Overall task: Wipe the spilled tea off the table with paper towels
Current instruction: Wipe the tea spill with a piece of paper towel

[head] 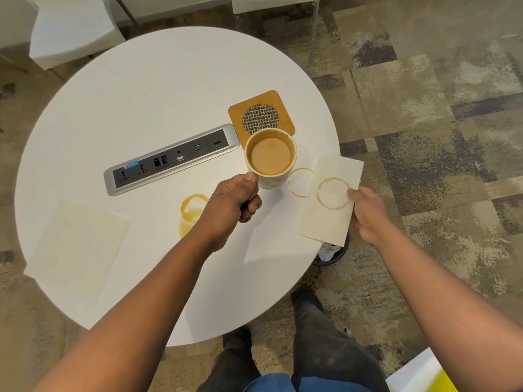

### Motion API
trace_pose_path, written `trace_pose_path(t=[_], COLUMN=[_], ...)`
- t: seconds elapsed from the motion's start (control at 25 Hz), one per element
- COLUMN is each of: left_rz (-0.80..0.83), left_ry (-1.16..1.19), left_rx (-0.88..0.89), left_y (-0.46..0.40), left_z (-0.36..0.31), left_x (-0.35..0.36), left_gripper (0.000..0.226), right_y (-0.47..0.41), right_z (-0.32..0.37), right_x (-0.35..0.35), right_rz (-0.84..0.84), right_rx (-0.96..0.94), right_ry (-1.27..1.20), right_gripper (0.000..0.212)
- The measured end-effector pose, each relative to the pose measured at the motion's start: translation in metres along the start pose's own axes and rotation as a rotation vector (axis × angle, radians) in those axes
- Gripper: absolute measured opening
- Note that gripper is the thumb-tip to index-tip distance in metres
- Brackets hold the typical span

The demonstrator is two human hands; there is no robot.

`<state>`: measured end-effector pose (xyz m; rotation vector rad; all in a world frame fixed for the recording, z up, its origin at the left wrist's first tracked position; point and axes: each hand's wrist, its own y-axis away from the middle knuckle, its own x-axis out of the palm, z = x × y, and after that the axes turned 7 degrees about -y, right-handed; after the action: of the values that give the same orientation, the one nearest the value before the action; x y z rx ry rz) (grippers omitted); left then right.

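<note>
Above the round white surface (135,89), the left hand (230,205) grips the handle of a mug (270,158) of milky tea while the right hand (368,212) pinches a ring-stained paper towel (329,198) at the surface's right edge, beside one tea ring (300,182), with a larger tea spill (190,212) left of the mug.

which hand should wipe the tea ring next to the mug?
Right. The right hand already holds the paper towel, whose edge lies beside the tea ring. The left hand is occupied gripping the mug.
</note>
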<state>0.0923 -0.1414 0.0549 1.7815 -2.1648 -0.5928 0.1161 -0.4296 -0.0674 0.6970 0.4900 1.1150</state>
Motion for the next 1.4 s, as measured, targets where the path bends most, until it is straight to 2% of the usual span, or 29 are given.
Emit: trace_pose_path(t=[0.16, 0.36, 0.52, 0.64, 0.72, 0.8, 0.88, 0.92, 1.04, 1.12, 1.2, 1.32, 1.4], left_rz=[0.019, 0.022, 0.012, 0.005, 0.006, 0.006, 0.006, 0.005, 0.000, 0.000, 0.003, 0.002, 0.002], left_ry=[0.032, 0.040, 0.043, 0.040, 0.041, 0.040, 0.042, 0.045, 0.053, 0.057, 0.057, 0.056, 0.053], left_rx=[0.006, 0.014, 0.013, 0.016, 0.017, 0.017, 0.019, 0.021, 0.021, 0.023, 0.027, 0.031, 0.034], left_y=[0.000, 0.000, 0.001, 0.002, 0.003, 0.003, 0.003, 0.003, 0.002, 0.001, 0.000, -0.001, -0.002], left_z=[0.005, 0.007, 0.006, 0.006, 0.006, 0.006, 0.007, 0.007, 0.006, 0.006, 0.005, 0.003, 0.002], left_x=[0.000, 0.000, -0.001, -0.002, -0.003, -0.004, -0.004, -0.005, -0.007, -0.008, -0.009, -0.010, -0.011], left_gripper=[0.041, 0.041, 0.041, 0.042, 0.042, 0.042, 0.042, 0.042, 0.042, 0.042, 0.042, 0.043, 0.043], right_y=[-0.003, -0.001, 0.003, 0.008, 0.010, 0.010, 0.011, 0.012, 0.016, 0.019, 0.022, 0.012, 0.000], right_z=[-0.004, -0.006, -0.008, -0.011, -0.013, -0.013, -0.008, -0.003, 0.017, 0.033, 0.047, 0.056, 0.051], right_x=[-0.003, -0.007, -0.012, -0.014, -0.014, -0.013, -0.009, -0.007, -0.001, 0.006, 0.016, 0.031, 0.040], right_rz=[0.011, -0.010, 0.010, 0.067, 0.110, 0.147, 0.175, 0.197, 0.198, 0.122, 0.026, -0.138, -0.121], right_rx=[-0.091, -0.133, -0.091, -0.066, -0.091, -0.134, -0.104, -0.079, -0.101, -0.284, -0.578, -1.031, -1.181], right_ry=[0.095, 0.079, -0.033, -0.189, -0.138, 0.026, 0.050, 0.032, 0.026, 0.098, 0.219, 0.547, 0.807], right_gripper=[0.021, 0.036, 0.032, 0.018, 0.009, 0.026, 0.044, 0.046, 0.036, 0.032, 0.026, 0.012, 0.010])
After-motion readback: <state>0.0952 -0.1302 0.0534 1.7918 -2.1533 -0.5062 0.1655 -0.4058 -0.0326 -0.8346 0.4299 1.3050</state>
